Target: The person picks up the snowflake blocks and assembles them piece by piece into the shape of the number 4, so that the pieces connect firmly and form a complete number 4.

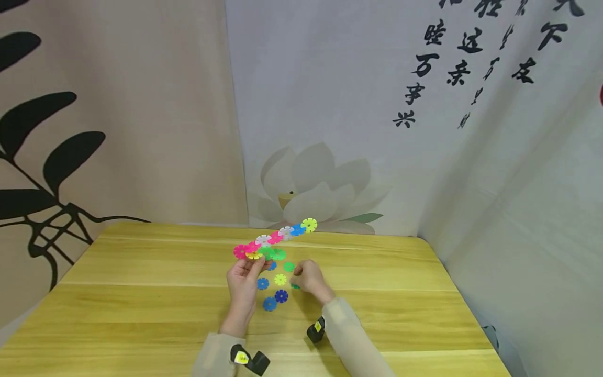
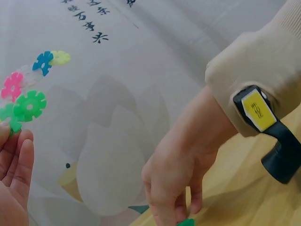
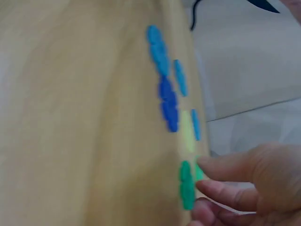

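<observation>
My left hand [image 1: 252, 262] holds up a chain of plastic snowflake discs [image 1: 275, 238] by its lower end. The chain rises to the right over the table and ends in a yellow disc [image 1: 309, 225]. The left wrist view shows the chain's green disc [image 2: 29, 106] just above my left fingertips [image 2: 19, 150]. My right hand [image 1: 297, 280] is down on the table, its fingertips [image 3: 207, 188] curled onto a loose green disc [image 3: 186, 184], also seen as the green disc [image 1: 295, 286] in the head view.
Several loose discs lie between my hands on the yellow wooden table [image 1: 141, 293]: a green disc [image 1: 289, 267], a yellow disc [image 1: 280, 279], a blue disc [image 1: 262, 283], a dark blue disc [image 1: 281, 296]. Printed cloth backdrops [image 1: 377, 131] close in the table behind and at the right.
</observation>
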{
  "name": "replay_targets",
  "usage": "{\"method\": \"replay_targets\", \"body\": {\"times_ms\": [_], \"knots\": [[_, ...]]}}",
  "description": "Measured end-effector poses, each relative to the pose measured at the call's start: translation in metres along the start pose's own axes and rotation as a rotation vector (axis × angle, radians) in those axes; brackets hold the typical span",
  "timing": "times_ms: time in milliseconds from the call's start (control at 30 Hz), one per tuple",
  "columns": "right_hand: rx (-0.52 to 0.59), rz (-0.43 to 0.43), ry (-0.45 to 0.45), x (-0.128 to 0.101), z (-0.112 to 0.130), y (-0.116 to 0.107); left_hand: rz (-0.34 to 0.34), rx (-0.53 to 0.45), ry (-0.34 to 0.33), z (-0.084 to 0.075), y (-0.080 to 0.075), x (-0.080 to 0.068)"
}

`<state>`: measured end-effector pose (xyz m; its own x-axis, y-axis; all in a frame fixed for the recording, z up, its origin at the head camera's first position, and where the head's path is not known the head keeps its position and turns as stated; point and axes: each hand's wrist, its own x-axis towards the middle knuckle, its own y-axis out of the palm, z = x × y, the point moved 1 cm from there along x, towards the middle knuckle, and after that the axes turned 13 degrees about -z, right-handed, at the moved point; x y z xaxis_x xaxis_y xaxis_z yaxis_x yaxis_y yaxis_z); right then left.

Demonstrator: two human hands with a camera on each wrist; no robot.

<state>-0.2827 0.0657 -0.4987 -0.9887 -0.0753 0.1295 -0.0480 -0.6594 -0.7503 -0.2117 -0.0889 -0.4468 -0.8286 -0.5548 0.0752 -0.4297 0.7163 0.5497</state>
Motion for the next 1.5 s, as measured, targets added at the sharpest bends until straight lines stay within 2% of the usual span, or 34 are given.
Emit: {"method": "replay_targets", "body": {"times_ms": [200,533,667,933,1033,1167,1267,1367,1500], "knots": [[-0.004,0.1,0.026,-0.001,0.002,-0.009,-0.005,0.018,-0.008,-0.002,0.0,0.001],[-0.075,0.093,0.062,0.002,0.0,-0.007,0.007,-0.002,-0.014,0.0,-0.001,0.001],[-0.048,0.074,0.075,0.001,-0.005,-0.008,0.004,-0.011,-0.018,0.001,-0.002,0.0],[0.179,-0.081,-0.047,-0.013,-0.012,-0.016,-0.007,-0.011,-0.015,0.003,-0.003,0.001],[0.31,-0.132,-0.044,-0.018,-0.01,-0.022,-0.005,-0.019,-0.017,0.004,-0.003,0.001],[0.588,-0.18,0.025,-0.026,0.004,-0.034,0.002,-0.023,-0.019,0.004,-0.003,0.0],[0.772,-0.216,0.021,-0.032,0.016,-0.043,0.005,-0.026,-0.019,0.004,-0.003,0.0],[0.884,-0.26,-0.029,-0.035,0.027,-0.049,0.007,-0.031,-0.021,0.004,-0.002,-0.001],[0.946,-0.31,-0.096,-0.041,0.042,-0.059,0.009,-0.035,-0.028,0.005,-0.001,-0.002]]}}
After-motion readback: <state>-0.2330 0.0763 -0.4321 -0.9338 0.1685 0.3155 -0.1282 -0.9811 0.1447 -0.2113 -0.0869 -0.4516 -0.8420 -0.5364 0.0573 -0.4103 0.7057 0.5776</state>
